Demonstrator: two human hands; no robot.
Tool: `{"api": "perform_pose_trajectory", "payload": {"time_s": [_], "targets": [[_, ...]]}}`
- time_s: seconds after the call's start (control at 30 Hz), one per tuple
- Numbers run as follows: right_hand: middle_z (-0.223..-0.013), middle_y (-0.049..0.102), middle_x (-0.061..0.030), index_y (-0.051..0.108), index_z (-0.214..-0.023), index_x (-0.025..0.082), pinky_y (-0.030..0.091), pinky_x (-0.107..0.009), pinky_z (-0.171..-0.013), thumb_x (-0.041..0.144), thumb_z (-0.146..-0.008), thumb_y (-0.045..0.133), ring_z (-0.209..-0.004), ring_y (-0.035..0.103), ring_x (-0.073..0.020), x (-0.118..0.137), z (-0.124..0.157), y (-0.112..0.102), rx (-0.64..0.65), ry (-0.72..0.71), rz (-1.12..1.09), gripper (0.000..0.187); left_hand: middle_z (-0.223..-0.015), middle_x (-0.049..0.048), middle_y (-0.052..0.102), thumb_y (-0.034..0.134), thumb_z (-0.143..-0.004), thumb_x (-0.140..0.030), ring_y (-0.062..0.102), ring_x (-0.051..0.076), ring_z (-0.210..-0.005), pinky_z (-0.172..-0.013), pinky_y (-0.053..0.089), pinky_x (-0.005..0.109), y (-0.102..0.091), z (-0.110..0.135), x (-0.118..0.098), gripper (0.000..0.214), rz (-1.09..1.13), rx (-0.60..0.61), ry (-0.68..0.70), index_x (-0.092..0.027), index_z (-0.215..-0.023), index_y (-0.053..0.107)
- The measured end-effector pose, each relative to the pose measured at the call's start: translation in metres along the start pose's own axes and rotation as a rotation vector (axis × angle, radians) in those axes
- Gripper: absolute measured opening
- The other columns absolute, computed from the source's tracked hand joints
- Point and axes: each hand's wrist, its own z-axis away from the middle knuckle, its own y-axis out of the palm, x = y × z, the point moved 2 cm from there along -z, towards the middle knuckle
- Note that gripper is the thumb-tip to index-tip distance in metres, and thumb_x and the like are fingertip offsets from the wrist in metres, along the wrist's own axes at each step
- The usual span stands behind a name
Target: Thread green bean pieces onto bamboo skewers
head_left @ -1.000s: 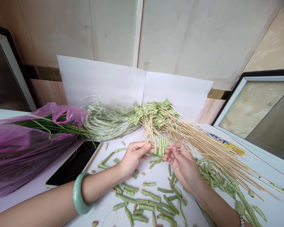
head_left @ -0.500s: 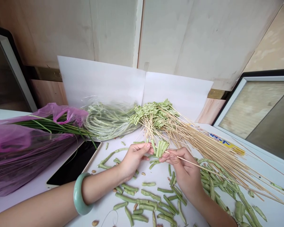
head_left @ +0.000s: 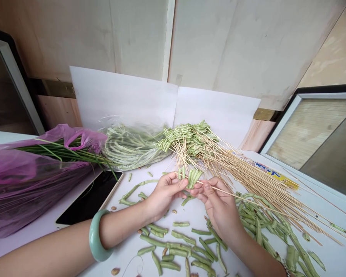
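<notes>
Between my hands, a thin bamboo skewer (head_left: 249, 201) runs through a row of short green bean pieces (head_left: 195, 178) standing side by side. My left hand (head_left: 168, 192), with a pale green bangle (head_left: 99, 235) on its wrist, pinches bean pieces at the skewer's left end, a small gap from the main row. Just right of the row, my right hand (head_left: 223, 207) grips the skewer between thumb and fingers; its long end sticks out to the right. Loose cut bean pieces (head_left: 178, 246) lie on the white table below both hands.
Finished bean skewers (head_left: 184, 134) are piled at the back, beside many bare-ended sticks (head_left: 256, 181). A clear bag of long beans (head_left: 132, 150), a purple bag (head_left: 31, 184) and a dark tablet (head_left: 89, 200) lie left. More beans (head_left: 262, 223) are heaped at right.
The skewer and its bean row have shifted slightly left. My right hand has moved left with them, closer to my left hand, and two bean pieces now stand above my left thumb.
</notes>
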Motion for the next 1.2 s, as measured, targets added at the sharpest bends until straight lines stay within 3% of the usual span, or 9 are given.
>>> {"api": "perform_pose_trajectory", "payload": {"time_s": [0.17, 0.43, 0.87, 1.2], "targets": [[-0.070, 0.072, -0.0005, 0.062, -0.072, 0.019, 0.059, -0.028, -0.065, 0.039, -0.075, 0.078, -0.065, 0.070, -0.0141, -0.0023, 0.0009, 0.0040, 0.038, 0.073, -0.040, 0.025, -0.069, 0.0044, 0.063, 0.080, -0.070, -0.034, 0.056, 0.012, -0.064, -0.065, 0.046, 0.025, 0.0019, 0.0007, 0.0033, 0.027, 0.046, 0.069, -0.034, -0.010, -0.072, 0.066], [-0.073, 0.073, -0.0013, 0.063, -0.073, 0.018, 0.059, -0.028, -0.068, 0.038, -0.073, 0.079, -0.064, 0.070, -0.0136, -0.0005, 0.0001, 0.0029, -0.004, 0.129, -0.076, 0.026, -0.068, 0.0032, 0.065, 0.078, -0.071, -0.029, 0.057, 0.013, -0.064, -0.067, 0.046, 0.026, 0.0026, 0.0008, 0.0009, 0.020, 0.072, -0.006, -0.005, -0.012, -0.068, 0.068], [-0.074, 0.073, -0.0005, 0.061, -0.071, 0.019, 0.058, -0.028, -0.071, 0.040, -0.073, 0.079, -0.066, 0.070, -0.0127, -0.0036, 0.0007, 0.0029, -0.009, 0.144, -0.102, 0.027, -0.064, 0.0045, 0.067, 0.077, -0.071, -0.028, 0.060, 0.013, -0.061, -0.067, 0.051, 0.027, -0.0001, -0.0006, 0.0000, 0.019, 0.094, 0.005, -0.045, -0.010, -0.067, 0.071], [-0.072, 0.073, -0.0041, 0.066, -0.075, 0.018, 0.060, -0.032, -0.065, 0.038, -0.069, 0.081, -0.062, 0.070, -0.0164, 0.0021, -0.0013, 0.0034, -0.046, 0.117, -0.043, 0.026, -0.066, 0.0063, 0.068, 0.084, -0.064, -0.030, 0.062, 0.014, -0.058, -0.060, 0.052, 0.025, 0.0001, -0.0011, -0.0010, 0.027, 0.137, -0.059, -0.064, -0.008, -0.070, 0.068]]}}
